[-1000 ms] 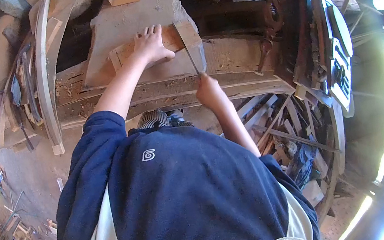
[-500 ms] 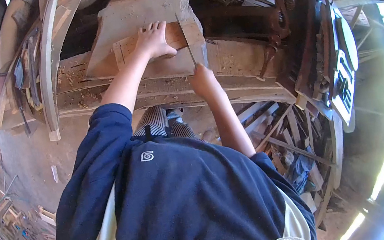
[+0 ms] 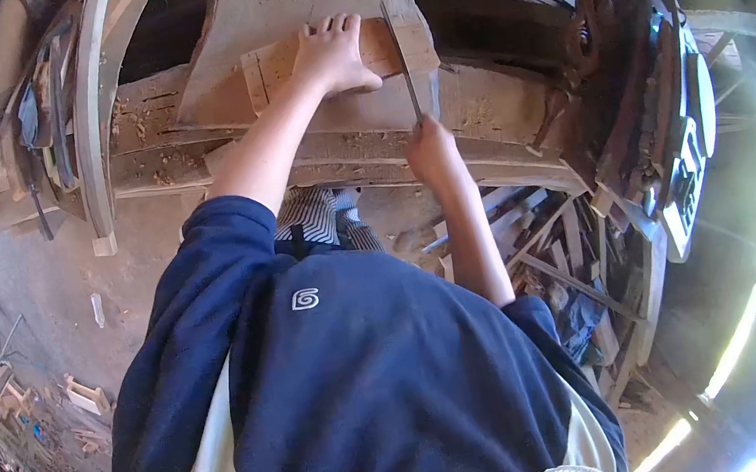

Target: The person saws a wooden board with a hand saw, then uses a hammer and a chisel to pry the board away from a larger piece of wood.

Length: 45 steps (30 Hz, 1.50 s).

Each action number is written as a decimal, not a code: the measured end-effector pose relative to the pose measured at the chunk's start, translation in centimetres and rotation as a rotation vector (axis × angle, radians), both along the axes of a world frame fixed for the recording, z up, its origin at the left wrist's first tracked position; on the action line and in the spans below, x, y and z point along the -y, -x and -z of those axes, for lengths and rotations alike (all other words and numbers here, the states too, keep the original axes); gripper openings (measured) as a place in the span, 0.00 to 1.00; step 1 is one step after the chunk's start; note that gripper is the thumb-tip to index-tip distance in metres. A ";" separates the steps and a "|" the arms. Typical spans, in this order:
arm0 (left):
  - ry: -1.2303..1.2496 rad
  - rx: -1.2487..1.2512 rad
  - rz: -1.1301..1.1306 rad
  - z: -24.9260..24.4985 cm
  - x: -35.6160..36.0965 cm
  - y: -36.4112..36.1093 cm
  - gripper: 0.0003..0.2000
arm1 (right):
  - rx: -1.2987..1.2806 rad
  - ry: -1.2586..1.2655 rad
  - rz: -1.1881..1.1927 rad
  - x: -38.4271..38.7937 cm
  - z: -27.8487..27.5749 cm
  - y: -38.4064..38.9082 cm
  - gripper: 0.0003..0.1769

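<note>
Two hands [image 3: 333, 55] working between twelve and two o'clock, one thin blade [image 3: 400, 52] slanting toward twelve, many wood scraps [image 3: 574, 243] lying around four, one logo [image 3: 305, 298] showing toward eight

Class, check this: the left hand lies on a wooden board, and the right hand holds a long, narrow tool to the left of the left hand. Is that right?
No, the side is wrong: the head view shows the long, narrow tool to the right of the left hand. The left hand does lie on the wooden board, and the right hand holds the tool.
</note>
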<state>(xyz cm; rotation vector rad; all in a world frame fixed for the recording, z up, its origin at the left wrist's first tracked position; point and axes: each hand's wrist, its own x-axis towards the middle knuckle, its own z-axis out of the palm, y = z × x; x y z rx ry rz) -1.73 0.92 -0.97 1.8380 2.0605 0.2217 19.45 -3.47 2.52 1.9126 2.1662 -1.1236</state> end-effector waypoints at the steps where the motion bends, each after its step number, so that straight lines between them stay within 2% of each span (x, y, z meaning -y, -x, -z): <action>1: -0.055 -0.005 -0.012 0.4 0.0 0.1 0.50 | 0.021 0.021 0.019 1.7 -0.6 -1.1 0.15; 5: -0.065 -0.021 0.007 0.9 -0.2 0.3 0.51 | 0.032 -0.007 0.077 5.4 -2.3 -3.3 0.16; 8: -0.038 0.016 0.028 0.1 -0.3 0.9 0.50 | 0.054 -0.044 0.016 -0.5 0.6 -0.3 0.13; 11: -0.055 0.033 -0.031 0.6 -0.7 1.1 0.50 | 0.046 -0.088 -0.039 -2.2 0.8 0.9 0.14; 19: -0.093 0.053 0.026 1.0 -0.3 1.5 0.50 | 0.070 0.002 0.104 5.0 -2.5 -1.6 0.15; 26: -0.151 0.031 0.009 1.6 -0.3 1.4 0.50 | 0.076 -0.143 -0.018 -4.3 1.6 4.2 0.13; 29: -0.079 0.041 0.008 0.3 -0.3 1.4 0.50 | 0.047 -0.143 -0.072 -2.8 1.2 2.4 0.12; 33: -0.042 0.016 0.026 0.4 -0.7 1.4 0.50 | 0.076 0.007 0.015 2.9 -1.4 -2.2 0.16; 36: 0.004 0.018 0.044 0.3 -0.7 1.3 0.53 | 0.065 0.037 0.008 2.1 -1.1 -1.5 0.16; 39: -0.010 0.003 0.041 0.3 -0.7 1.2 0.53 | 0.041 -0.010 -0.060 -3.9 1.0 2.3 0.15; 41: -0.045 -0.003 0.020 1.1 -0.8 1.0 0.53 | 0.005 -0.007 -0.035 -5.0 1.1 3.6 0.14; 43: -0.072 -0.013 0.017 1.4 -0.7 0.9 0.52 | -0.036 0.004 0.009 -4.5 1.3 2.8 0.13; 45: -0.052 -0.021 0.013 1.1 -0.8 0.9 0.52 | -0.008 -0.017 -0.069 -1.6 1.0 -0.4 0.14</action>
